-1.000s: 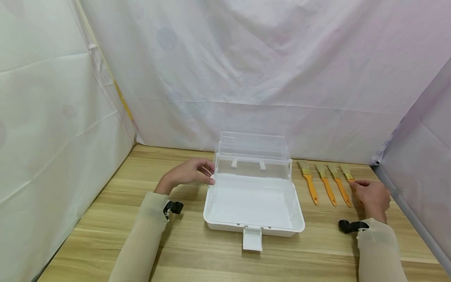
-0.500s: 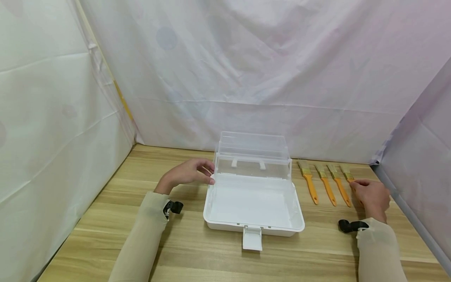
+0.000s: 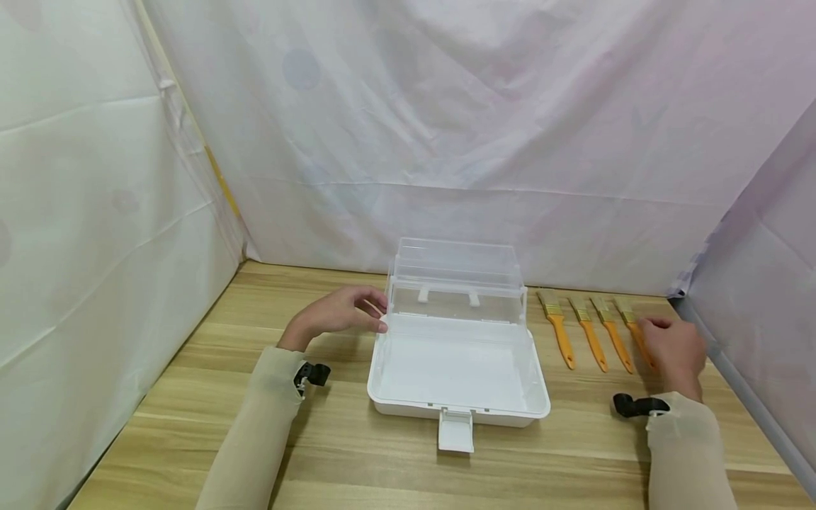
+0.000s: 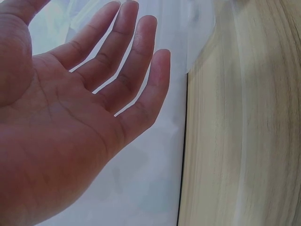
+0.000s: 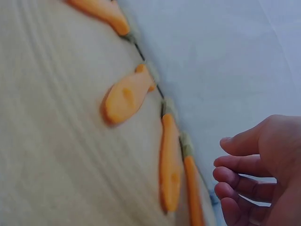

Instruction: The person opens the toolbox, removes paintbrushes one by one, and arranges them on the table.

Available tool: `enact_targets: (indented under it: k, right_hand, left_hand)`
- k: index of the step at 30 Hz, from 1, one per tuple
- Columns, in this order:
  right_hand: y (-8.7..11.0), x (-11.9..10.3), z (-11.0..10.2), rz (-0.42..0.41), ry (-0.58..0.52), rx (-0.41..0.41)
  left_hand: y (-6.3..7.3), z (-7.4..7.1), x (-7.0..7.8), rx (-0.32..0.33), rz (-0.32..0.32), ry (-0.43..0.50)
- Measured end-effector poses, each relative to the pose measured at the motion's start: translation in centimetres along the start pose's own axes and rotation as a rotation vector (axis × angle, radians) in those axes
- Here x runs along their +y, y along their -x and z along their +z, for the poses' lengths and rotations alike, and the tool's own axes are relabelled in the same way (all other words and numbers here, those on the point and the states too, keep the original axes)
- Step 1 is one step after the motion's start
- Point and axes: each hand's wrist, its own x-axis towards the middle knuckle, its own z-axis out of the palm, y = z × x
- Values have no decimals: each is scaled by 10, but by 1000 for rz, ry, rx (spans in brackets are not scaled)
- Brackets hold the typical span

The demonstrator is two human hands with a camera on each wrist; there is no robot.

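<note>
A white plastic case (image 3: 408, 409) stands open in the head view, its clear lid (image 3: 457, 258) tipped back and its front latch (image 3: 455, 433) hanging down. My left hand (image 3: 341, 313) is at the case's left back corner, fingers spread and relaxed by the lid; whether it touches cannot be told. The left wrist view shows an empty palm (image 4: 66, 113). To the right lie several paintbrushes with orange handles in a row. The rightmost brush (image 3: 637, 338) is nearest to my right hand (image 3: 677, 354). In the right wrist view, that hand's loosely curled fingers (image 5: 240, 165) hold nothing.
The leftmost brush (image 3: 561, 338) is the widest and lies beside the case. A wooden tabletop (image 3: 357, 467) bears everything. Pale cloth (image 3: 459, 142) encloses the back and both sides.
My right hand has let go of the rightmost brush's handle and moved slightly right, so more of the handle shows. The left hand and the case look nearly unchanged.
</note>
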Motion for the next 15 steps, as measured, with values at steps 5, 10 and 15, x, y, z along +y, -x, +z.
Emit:
enact_targets:
  k: [5, 10, 15]
  right_hand:
    - [6, -18, -4, -71, -69, -1]
    - [17, -41, -6, -254, -61, 8]
    - [32, -70, -5, -447, -45, -19]
  left_hand:
    - [0, -1, 0, -3, 13, -4]
    - [0, -1, 0, -6, 23, -16]
    - [2, -1, 3, -7, 13, -22]
